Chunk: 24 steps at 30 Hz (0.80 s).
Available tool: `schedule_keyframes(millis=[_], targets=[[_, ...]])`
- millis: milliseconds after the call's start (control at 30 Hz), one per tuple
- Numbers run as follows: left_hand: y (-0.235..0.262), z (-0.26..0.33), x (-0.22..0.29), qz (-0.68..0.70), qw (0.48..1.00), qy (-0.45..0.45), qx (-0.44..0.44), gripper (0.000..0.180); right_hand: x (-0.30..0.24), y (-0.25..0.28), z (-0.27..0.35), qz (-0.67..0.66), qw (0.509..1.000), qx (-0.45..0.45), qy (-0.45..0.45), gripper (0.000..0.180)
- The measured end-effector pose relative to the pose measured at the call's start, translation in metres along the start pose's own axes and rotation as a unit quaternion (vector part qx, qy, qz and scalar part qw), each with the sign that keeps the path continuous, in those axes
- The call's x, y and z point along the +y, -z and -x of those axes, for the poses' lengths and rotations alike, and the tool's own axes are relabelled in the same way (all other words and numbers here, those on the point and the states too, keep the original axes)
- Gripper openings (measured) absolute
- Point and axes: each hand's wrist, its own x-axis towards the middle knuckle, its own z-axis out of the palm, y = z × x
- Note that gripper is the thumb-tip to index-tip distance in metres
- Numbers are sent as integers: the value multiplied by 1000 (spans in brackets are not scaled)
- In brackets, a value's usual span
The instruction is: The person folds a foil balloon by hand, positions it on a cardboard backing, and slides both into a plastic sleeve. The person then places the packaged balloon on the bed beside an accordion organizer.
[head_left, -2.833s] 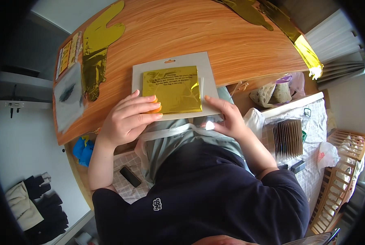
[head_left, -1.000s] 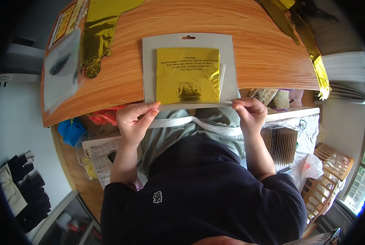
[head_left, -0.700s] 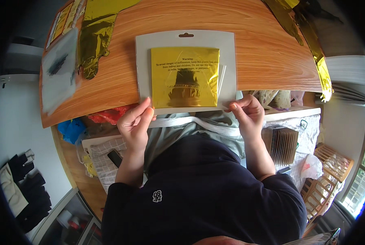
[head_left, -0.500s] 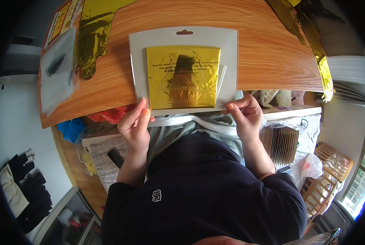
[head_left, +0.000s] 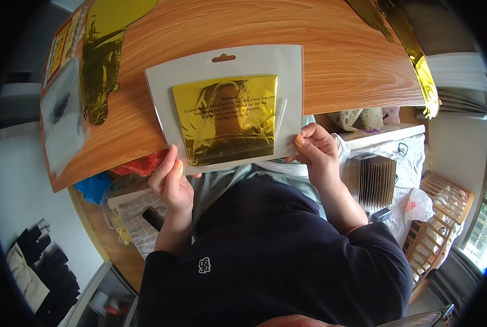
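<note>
Between my two hands is a flat clear plastic package [head_left: 161, 92] with a pale backing and a hang hole at its top. Inside lies a folded shiny gold foil sheet [head_left: 227, 125], with a thin white straw-like stick [head_left: 280, 122] beside it. My left hand [head_left: 172, 185] pinches the lower left corner between thumb and fingers. At the lower right corner, my right hand [head_left: 317, 150] grips the edge with thumb on top and fingers curled. The package is tilted slightly, its near edge over the table's front edge.
Long gold foil pieces lie on the wooden table [head_left: 210, 27] at left [head_left: 101, 60] and right [head_left: 423, 82]. A clear plastic bag [head_left: 63, 114] rests at the table's left. Below are a phone [head_left: 153, 218], a stack of brown cards [head_left: 377, 181] and a white bag [head_left: 419, 205].
The package has shifted left and a little nearer to me, tilting so its left side hangs lower. Both hands keep their hold and moved with it.
</note>
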Motion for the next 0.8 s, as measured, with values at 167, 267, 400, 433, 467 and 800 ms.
schedule_keyframes(millis=[167,267,400,433,467,800], targets=[[-7,1,1,-9,999,44,-23,46,0,16,3,-2,1000,-3,22,8],[-25,14,3,207,976,16,-61,76,-3,26,9,-27,999,-37,25,12],[-32,22,-21,189,884,333,-268,91,-1,24,20,-38,986,-137,90,16],[-59,20,-16,87,914,130,-373,63,4,20,19,-16,976,-181,116,15],[-85,26,-9,14,933,89,-348,30,6,22,18,9,965,-217,145,15],[57,60,-151,62,976,209,-9,36,-39,95,32,117,948,-264,131,24]])
